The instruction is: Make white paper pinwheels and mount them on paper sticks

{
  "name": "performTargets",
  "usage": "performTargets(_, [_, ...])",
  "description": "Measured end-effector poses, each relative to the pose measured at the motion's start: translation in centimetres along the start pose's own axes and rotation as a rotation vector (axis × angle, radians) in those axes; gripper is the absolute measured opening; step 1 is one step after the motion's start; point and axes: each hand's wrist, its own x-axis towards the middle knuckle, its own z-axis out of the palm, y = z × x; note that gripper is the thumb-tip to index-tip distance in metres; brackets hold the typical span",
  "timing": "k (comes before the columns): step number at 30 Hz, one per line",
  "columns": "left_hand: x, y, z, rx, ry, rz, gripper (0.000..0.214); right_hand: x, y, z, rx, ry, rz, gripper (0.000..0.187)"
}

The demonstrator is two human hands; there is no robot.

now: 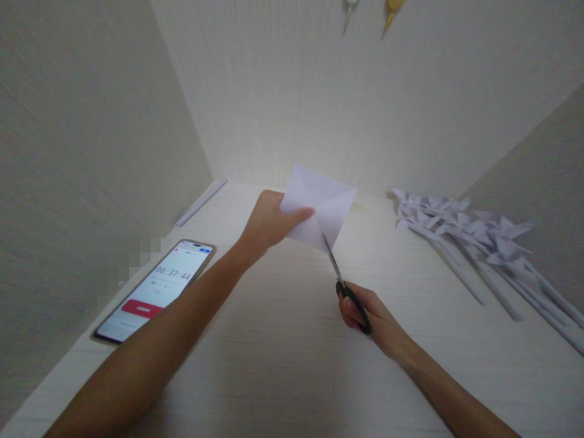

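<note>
My left hand [276, 220] pinches a square sheet of white paper [325, 193] by its left side, thumb on top and fingers hidden beneath. Faint creases cross the sheet. Black-handled scissors [336, 266] are in my right hand [361, 306], fingers wrapped through the handles. Their narrow blades reach up to the paper's near corner and lie along it, pointing toward the middle. The blades look closed or nearly so. Both hands are held over the pale table [274, 340].
Several white paper pinwheels [460, 225] on paper sticks lie piled at the right. A phone [159, 292] showing a running time rests at the left, partly behind my left forearm. One rolled paper stick [201, 202] lies beyond it. Walls [292, 91] enclose the table's back and sides.
</note>
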Motion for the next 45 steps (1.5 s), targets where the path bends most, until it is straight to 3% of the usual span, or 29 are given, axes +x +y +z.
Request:
performTargets(11, [0.2, 0.0, -0.2, -0.002, -0.032, -0.034, 0.031, -0.1, -0.3, 0.0, -0.058, 0.015, 0.048, 0.036])
performTargets(25, [-0.7, 0.3, 0.8, 0.060, -0.127, -0.006, 0.029, 0.1, -0.4, 0.3, 0.064, 0.009, 0.015, 0.038])
performTargets(45, [-0.7, 0.1, 0.8, 0.084, -0.146, 0.021, 0.030, 0.0, -0.4, 0.3, 0.041, 0.029, 0.029, 0.036])
